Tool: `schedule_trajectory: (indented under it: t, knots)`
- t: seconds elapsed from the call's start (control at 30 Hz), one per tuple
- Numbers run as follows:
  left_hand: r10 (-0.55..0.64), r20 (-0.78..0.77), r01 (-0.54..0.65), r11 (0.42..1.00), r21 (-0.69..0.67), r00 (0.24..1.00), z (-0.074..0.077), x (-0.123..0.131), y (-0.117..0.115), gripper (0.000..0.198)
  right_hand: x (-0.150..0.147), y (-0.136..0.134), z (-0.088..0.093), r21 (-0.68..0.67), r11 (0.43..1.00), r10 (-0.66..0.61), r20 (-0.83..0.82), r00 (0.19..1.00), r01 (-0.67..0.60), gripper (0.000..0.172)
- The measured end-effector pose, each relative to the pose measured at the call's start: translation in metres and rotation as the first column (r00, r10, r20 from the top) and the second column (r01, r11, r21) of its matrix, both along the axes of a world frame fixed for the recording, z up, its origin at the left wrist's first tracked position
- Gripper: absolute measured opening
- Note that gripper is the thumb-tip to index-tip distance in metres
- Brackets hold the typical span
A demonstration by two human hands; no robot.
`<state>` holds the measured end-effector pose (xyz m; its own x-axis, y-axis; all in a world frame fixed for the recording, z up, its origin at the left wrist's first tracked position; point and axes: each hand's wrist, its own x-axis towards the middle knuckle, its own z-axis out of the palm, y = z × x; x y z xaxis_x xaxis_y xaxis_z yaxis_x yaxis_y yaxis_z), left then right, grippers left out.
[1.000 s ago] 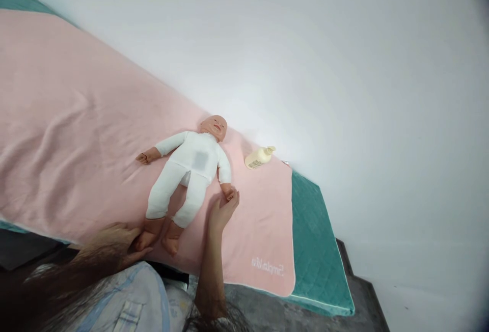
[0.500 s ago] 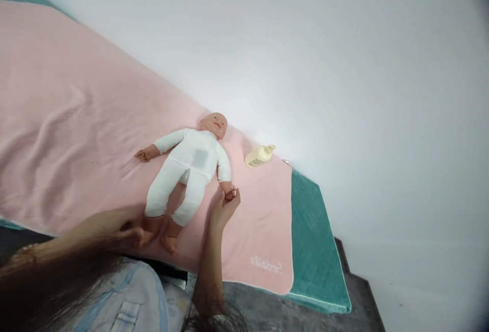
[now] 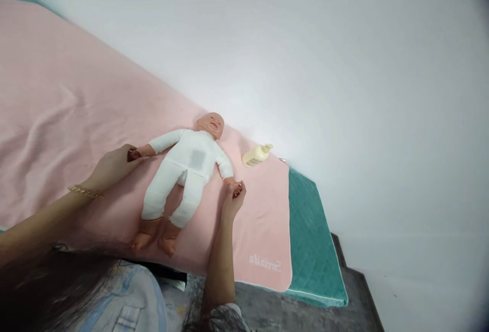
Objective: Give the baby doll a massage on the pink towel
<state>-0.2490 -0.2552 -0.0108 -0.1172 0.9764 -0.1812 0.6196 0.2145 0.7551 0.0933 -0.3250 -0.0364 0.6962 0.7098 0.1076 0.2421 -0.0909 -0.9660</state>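
Note:
A baby doll point(image 3: 191, 156) with a white cloth body lies face up on a pink blanket point(image 3: 263, 220). Its bare feet point toward me and its arms are spread to both sides. My left hand point(image 3: 114, 166), with a bracelet at the wrist, is closed around the doll's hand on the left side. On the other side, my right hand point(image 3: 234, 202) pinches the doll's other hand between thumb and fingers. A cream pump bottle point(image 3: 256, 156) stands to the right of the doll's head, apart from both my hands.
Under the blanket is a green quilted mat point(image 3: 315, 240), showing at the right end and far left corner. A white wall point(image 3: 305, 67) runs along the back edge. Dark grey surface point(image 3: 275, 306) shows below the mat. Wrinkles cross the blanket's left part.
My left hand has moved up from beside the doll's foot to the doll's hand and taken hold of it. My right hand has drawn the doll's other arm slightly outward and up.

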Motion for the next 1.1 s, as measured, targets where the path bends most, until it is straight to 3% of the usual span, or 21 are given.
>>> schedule_trajectory:
  t: [0.13,0.23,0.43,0.77,1.1]
  knots:
    - [0.121,0.136,-0.13,0.99,0.06,0.983,-0.007,-0.003,0.002,0.047,0.003,0.007,0.004,0.052,0.999,-0.014,-0.046,0.999,0.016,0.066]
    - [0.176,0.245,-0.206,0.973,0.104,0.954,-0.009,-0.001,0.006,0.055,0.006,0.014,0.004,0.075,0.996,-0.043,-0.092,0.995,0.05,0.064]
    - [0.222,0.513,-0.353,0.919,0.173,0.829,-0.007,0.003,0.024,0.053,0.012,0.02,0.004,0.146,0.985,-0.069,-0.169,0.983,0.094,0.058]
    - [0.201,0.576,-0.35,0.923,0.159,0.792,-0.014,-0.001,0.027,0.061,0.004,0.015,0.006,0.135,0.974,-0.156,-0.194,0.969,0.184,0.05]
    - [0.166,0.696,-0.347,0.929,0.127,0.699,-0.023,-0.009,0.031,0.079,0.007,0.016,0.004,0.19,0.979,-0.037,-0.17,0.985,0.069,0.062]
